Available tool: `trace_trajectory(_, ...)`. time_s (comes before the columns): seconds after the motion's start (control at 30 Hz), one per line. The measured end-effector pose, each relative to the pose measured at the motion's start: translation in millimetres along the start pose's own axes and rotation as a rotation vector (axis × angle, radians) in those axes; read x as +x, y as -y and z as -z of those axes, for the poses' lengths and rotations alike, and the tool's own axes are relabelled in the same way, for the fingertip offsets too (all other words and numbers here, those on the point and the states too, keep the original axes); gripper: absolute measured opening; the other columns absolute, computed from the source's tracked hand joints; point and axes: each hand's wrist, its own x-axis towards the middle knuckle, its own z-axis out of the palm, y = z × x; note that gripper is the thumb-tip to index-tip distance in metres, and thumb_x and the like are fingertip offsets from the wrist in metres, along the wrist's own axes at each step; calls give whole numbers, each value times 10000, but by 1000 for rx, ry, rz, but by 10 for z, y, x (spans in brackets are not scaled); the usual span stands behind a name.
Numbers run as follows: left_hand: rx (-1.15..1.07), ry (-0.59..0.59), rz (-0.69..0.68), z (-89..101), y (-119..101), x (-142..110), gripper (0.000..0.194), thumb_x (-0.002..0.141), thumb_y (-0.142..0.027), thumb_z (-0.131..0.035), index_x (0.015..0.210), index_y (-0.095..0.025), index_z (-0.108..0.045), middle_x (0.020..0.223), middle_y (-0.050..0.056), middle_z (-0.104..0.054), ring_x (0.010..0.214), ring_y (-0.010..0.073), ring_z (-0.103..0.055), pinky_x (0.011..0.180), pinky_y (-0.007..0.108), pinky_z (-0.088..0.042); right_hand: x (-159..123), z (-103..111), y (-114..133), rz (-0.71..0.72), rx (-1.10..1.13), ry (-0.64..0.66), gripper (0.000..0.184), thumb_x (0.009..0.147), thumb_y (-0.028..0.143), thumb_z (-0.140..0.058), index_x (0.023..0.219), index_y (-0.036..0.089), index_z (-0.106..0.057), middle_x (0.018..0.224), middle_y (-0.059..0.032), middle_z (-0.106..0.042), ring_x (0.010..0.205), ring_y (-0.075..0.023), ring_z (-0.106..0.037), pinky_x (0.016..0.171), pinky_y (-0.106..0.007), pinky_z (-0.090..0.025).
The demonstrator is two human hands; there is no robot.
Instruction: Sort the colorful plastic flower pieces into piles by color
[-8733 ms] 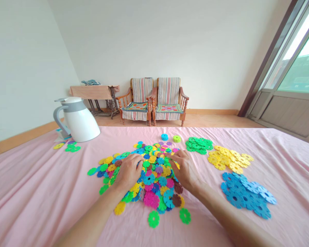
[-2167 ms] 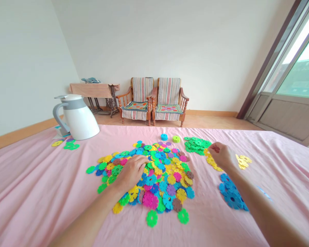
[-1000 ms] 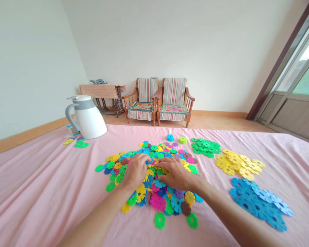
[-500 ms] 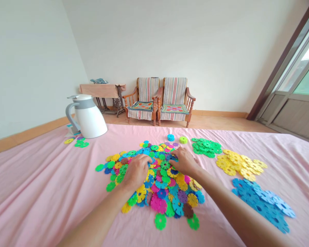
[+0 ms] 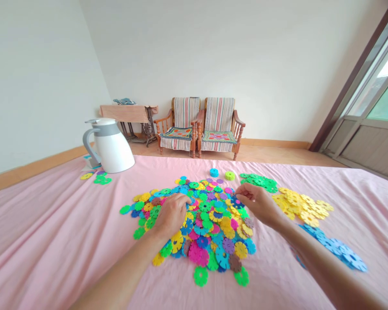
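A large heap of multicoloured plastic snowflake discs [image 5: 207,228] lies on a pink bedsheet [image 5: 67,228]. My left hand [image 5: 172,215] rests on its left part, fingers curled down among the discs. It is unclear whether they grip one. My right hand [image 5: 258,203] hovers at the heap's upper right edge, fingers just above a dark blue disc [image 5: 236,201], with nothing visible in them. To the right lie sorted groups of green discs [image 5: 258,182], yellow discs [image 5: 299,206] and blue discs [image 5: 338,246]. My right forearm hides part of the blue group.
Behind the heap sit a small blue disc stack [image 5: 214,172] and a green one [image 5: 229,175]. A white jug [image 5: 111,148] stands at the sheet's far left, beside a few loose discs [image 5: 98,178]. Beyond the sheet are wooden armchairs [image 5: 202,127] and a sewing table [image 5: 126,114].
My right hand has moved rightward from the heap's top to its upper right edge, and my forearm now covers more of the blue group. My left hand has barely moved.
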Motion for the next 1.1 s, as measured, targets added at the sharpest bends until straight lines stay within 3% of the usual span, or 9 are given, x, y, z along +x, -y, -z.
trace_trajectory(0.2, 10, 5, 11, 5, -14, 11, 265, 818, -50, -434, 835, -198, -654, 871, 40, -677, 878, 197, -622, 821, 341, -493, -490, 568, -354, -116, -143, 178, 220, 787, 334, -497, 659, 213, -629, 604, 11, -621, 584, -149, -556, 544, -253, -397)
trace_trajectory(0.33, 13, 6, 11, 3, -16, 13, 258, 826, -59, -436, 843, -199, -653, 872, 39, -676, 877, 198, -622, 823, 341, -488, -594, 657, -426, -145, -278, 128, 233, 787, 324, -502, 635, 224, -648, 628, -2, -650, 611, -166, -582, 575, -270, -412)
trace_trajectory(0.4, 14, 7, 8, 4, -14, 13, 257, 828, -65, -437, 858, -196, -656, 878, 42, -676, 888, 203, -619, 831, 349, -485, -569, 568, -306, -93, -266, 103, 223, 805, 309, -491, 697, 230, -670, 687, -10, -676, 640, -169, -599, 613, -279, -435)
trace_trajectory(0.5, 18, 10, 5, 10, -12, 12, 258, 834, -71, -434, 868, -193, -658, 881, 45, -678, 895, 208, -618, 837, 355, -482, -498, 298, 1, 26, -193, 172, 193, 825, 265, -497, 815, 236, -688, 807, -26, -693, 702, -171, -615, 642, -284, -463)
trace_trajectory(0.7, 23, 25, -2, 14, -3, 10, 255, 839, -70, -427, 867, -194, -648, 875, 39, -674, 894, 203, -612, 837, 344, -477, -361, -259, 412, 291, -265, 261, 310, 824, 170, -535, 1107, 228, -646, 1083, -76, -665, 1063, -247, -556, 912, -394, -421)
trace_trajectory(0.77, 24, 29, -4, 11, 1, 12, 258, 836, -63, -423, 868, -190, -645, 881, 39, -674, 898, 202, -608, 842, 345, -472, -322, -343, 444, 290, -331, 280, 297, 821, 171, -548, 1098, 212, -648, 1085, -91, -659, 1092, -260, -539, 921, -398, -406)
trace_trajectory(0.87, 26, 31, 0, 9, -2, 15, 262, 832, -55, -419, 868, -183, -644, 891, 45, -676, 903, 203, -605, 845, 347, -469, -280, -385, 460, 269, -393, 275, 206, 852, 171, -516, 987, 199, -669, 990, -89, -664, 980, -231, -584, 833, -345, -424)
trace_trajectory(0.97, 25, 34, 4, 8, -6, 15, 262, 831, -57, -419, 864, -181, -647, 892, 47, -677, 902, 203, -605, 847, 348, -469, -265, -405, 451, 226, -391, 207, 235, 902, 154, -432, 901, 189, -664, 873, -72, -665, 837, -192, -606, 743, -299, -419)
trace_trajectory(1.1, 19, 35, 1, 9, -3, 8, 255, 838, -71, -422, 871, -185, -648, 891, 42, -677, 905, 201, -608, 849, 344, -468, -278, -466, 414, 186, -312, 99, 241, 897, 126, -404, 952, 168, -635, 838, -69, -677, 809, -188, -615, 724, -287, -419)
